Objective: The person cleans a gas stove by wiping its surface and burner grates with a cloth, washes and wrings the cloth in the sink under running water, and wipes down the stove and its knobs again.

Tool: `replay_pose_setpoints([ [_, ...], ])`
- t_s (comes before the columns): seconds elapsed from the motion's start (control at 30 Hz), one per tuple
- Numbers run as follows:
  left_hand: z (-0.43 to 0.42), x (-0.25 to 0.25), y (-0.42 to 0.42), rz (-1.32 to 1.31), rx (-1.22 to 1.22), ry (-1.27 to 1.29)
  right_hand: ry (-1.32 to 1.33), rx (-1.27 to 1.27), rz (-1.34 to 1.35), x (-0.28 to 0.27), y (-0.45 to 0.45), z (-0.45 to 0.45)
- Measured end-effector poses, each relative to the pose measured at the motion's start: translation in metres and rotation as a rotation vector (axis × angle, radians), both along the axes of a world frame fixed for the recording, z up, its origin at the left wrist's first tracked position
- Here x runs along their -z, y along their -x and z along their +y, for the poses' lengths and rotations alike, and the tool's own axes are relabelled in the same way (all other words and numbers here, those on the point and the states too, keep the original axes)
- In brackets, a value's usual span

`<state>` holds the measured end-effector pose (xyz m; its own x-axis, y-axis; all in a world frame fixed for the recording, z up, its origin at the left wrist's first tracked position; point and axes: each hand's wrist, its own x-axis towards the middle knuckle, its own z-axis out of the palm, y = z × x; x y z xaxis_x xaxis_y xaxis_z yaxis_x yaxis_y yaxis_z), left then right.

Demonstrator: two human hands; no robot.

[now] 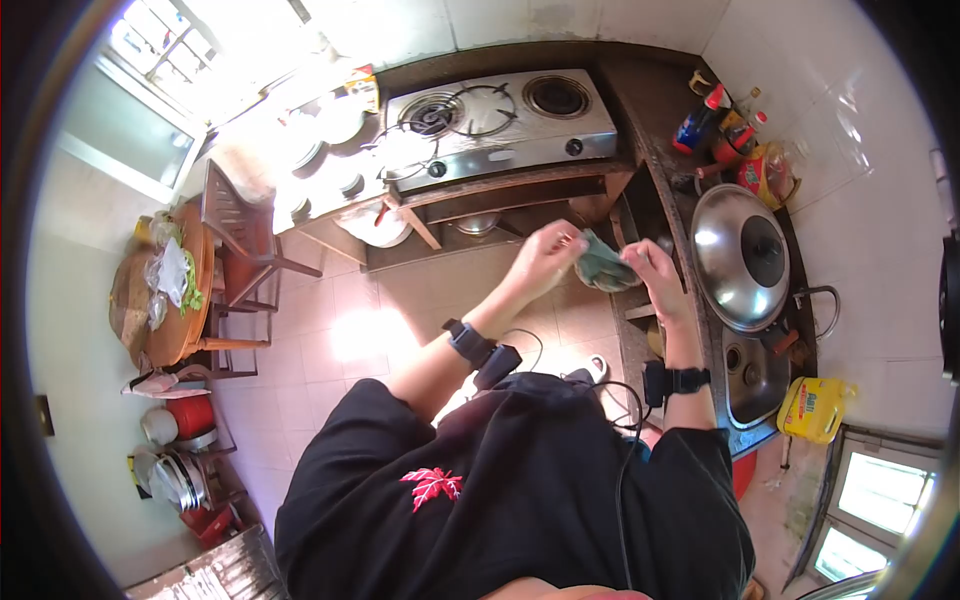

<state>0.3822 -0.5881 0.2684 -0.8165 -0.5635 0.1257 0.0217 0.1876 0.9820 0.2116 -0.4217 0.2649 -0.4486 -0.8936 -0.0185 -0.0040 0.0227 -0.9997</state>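
The person's left hand [547,258] and right hand [662,282] pinch a crumpled grey-green cloth-like piece [604,266] between them, above the tiled floor [430,285]. Beyond them stands a two-burner stove [522,128]. On the right, a lidded pan [718,252] stands on the worktop [645,100] beside a sink [755,385], a yellow jug [812,408] near it.

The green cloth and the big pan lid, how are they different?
The green cloth is dull, limp and bunched up; the big pan lid is shiny silver, stiff and domed, with a dark middle.

The cloth is held up between the left hand and right hand; the lid sits near the sink, with no hand on it.

The bunched cloth looks smaller than the lid.

Both are off the floor.
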Motion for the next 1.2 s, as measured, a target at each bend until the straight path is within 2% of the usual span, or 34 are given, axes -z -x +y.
replay_pose_setpoints([
  [0.1, -0.052, -0.012, -0.044, 0.109, -0.152, 0.155, 0.121, -0.099, -0.105, 0.013, -0.018, -0.057],
  [0.17, -0.080, -0.025, -0.068, 0.158, -0.162, 0.025, 0.064, -0.065, -0.024, -0.019, -0.044, -0.084],
  [0.23, -0.107, -0.036, -0.085, 0.123, -0.169, 0.094, -0.033, -0.170, -0.078, -0.023, -0.042, -0.103],
  [0.3, -0.127, -0.046, -0.097, 0.156, -0.158, 0.016, -0.104, -0.159, -0.106, -0.015, -0.035, -0.112],
  [0.33, -0.133, -0.050, -0.099, 0.115, -0.176, 0.086, -0.103, -0.166, -0.105, -0.011, -0.034, -0.117],
  [0.4, -0.138, -0.059, -0.098, 0.076, -0.200, 0.165, -0.100, -0.312, -0.088, -0.003, -0.032, -0.127],
  [0.43, -0.139, -0.065, -0.093, 0.073, -0.190, 0.152, -0.042, -0.369, -0.166, -0.002, -0.039, -0.135],
  [0.5, -0.149, -0.064, -0.079, 0.070, -0.180, 0.143, -0.228, -0.635, -0.008, -0.008, -0.040, -0.143],
  [0.57, -0.166, -0.050, -0.064, 0.028, -0.283, 0.347, -0.229, -0.713, 0.032, -0.010, -0.034, -0.149],
  [0.6, -0.172, -0.051, -0.061, 0.015, -0.257, 0.239, -0.228, -0.793, 0.074, -0.011, -0.028, -0.152],
  [0.63, -0.178, -0.042, -0.051, 0.103, -0.283, -0.135, -0.227, -0.788, 0.065, -0.011, -0.021, -0.153],
  [0.67, -0.199, -0.016, -0.054, -0.010, -0.146, -0.418, -0.096, -0.629, -0.315, -0.009, -0.014, -0.153],
  [0.7, -0.196, -0.013, -0.053, -0.055, -0.047, -0.641, 0.036, -0.451, -0.687, -0.008, -0.006, -0.152],
  [0.73, -0.187, -0.022, -0.050, -0.123, 0.032, -0.856, 0.007, -0.384, -0.849, -0.007, 0.002, -0.150],
  [0.77, -0.168, -0.028, -0.043, -0.119, 0.068, -1.015, -0.001, -0.377, -0.863, 0.005, 0.012, -0.145],
  [0.8, -0.182, 0.011, -0.044, -0.132, 0.162, -0.907, -0.043, -0.338, -0.761, 0.021, 0.025, -0.142],
  [0.83, -0.186, 0.038, -0.040, -0.105, 0.021, -0.906, -0.079, -0.302, -0.656, 0.030, 0.036, -0.142],
  [0.9, -0.176, 0.028, -0.027, -0.099, -0.075, -0.824, -0.139, -0.321, -0.627, 0.028, 0.052, -0.139],
  [1.03, -0.175, 0.019, -0.007, -0.066, -0.047, -0.648, -0.222, -0.254, -0.598, 0.046, 0.084, -0.140],
  [1.1, -0.177, 0.013, 0.002, -0.280, -0.079, -0.385, -0.065, -0.115, -0.575, 0.053, 0.092, -0.143],
  [1.17, -0.178, 0.020, 0.010, -0.240, -0.088, -0.354, -0.049, -0.103, -0.589, 0.053, 0.097, -0.146],
  [1.2, -0.184, 0.024, 0.015, -0.293, -0.016, -0.235, -0.061, -0.122, -0.610, 0.054, 0.102, -0.149],
])
